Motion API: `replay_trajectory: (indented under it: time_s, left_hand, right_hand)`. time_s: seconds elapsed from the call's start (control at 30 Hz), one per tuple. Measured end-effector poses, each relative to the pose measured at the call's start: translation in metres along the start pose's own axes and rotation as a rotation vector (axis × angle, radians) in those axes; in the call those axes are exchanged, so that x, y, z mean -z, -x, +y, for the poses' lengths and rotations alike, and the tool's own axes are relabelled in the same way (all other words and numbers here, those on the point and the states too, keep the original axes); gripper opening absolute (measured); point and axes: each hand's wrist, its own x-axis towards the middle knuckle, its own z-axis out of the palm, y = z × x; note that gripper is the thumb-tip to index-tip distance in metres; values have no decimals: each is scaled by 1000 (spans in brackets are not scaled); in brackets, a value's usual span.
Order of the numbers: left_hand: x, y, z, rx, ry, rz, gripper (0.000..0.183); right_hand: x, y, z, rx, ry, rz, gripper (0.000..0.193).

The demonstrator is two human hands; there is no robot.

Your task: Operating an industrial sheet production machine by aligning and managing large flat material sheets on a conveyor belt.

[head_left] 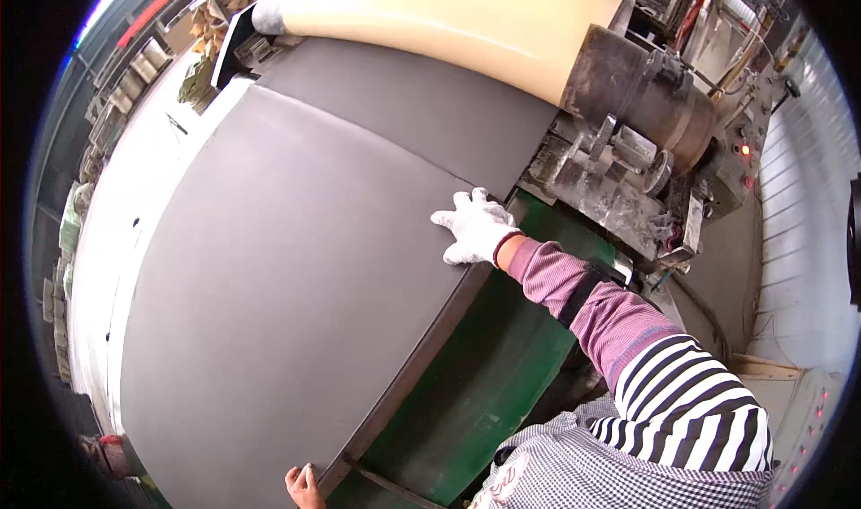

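Note:
A broad dark grey sheet lies before me, its right edge running beside a green surface. My right hand, in a white glove, rests on it near that edge with fingers spread, holding nothing. Just beyond the fingertips, a raised line crosses the grey material; a darker stretch continues under a large cream-coloured roller. At the lower edge of the picture my bare left hand touches the sheet near its edge. Only its fingers show, extended on the surface; the rest is cut off.
A thick metal shaft and greasy machine fittings stand right of the roller. Beyond them is a panel with a lit red lamp. A pale strip borders the sheet's left side. Part of another person shows at lower left.

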Motion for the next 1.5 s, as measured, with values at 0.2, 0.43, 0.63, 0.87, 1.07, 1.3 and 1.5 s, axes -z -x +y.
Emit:
replay_trajectory:
  time_s: [0.2,0.43,0.63,0.87,1.07,1.3,1.5]
  left_hand:
    - [-41,-4,67,-584,-401,-145,30]
    - [-89,-5,219,-254,-349,-241,33]
    - [-137,-12,315,-344,-395,-249,45]
    - [-151,-25,305,-186,624,-547,56]
    - [-58,9,101,110,-416,146,46]
    - [-51,19,28,-148,-353,167,31]
    - [-83,2,80,-253,-332,38,33]
  right_hand:
    - [19,-39,71,-161,-65,19,64]
    - [3,-82,110,-206,72,50,36]
    - [-34,-13,60,608,-91,704,24]
    - [-69,127,-31,628,-796,37,28]
    - [-10,182,-87,862,-507,-57,24]
    - [123,253,-185,1880,-851,69,33]
    - [158,283,-236,2036,-886,-36,30]
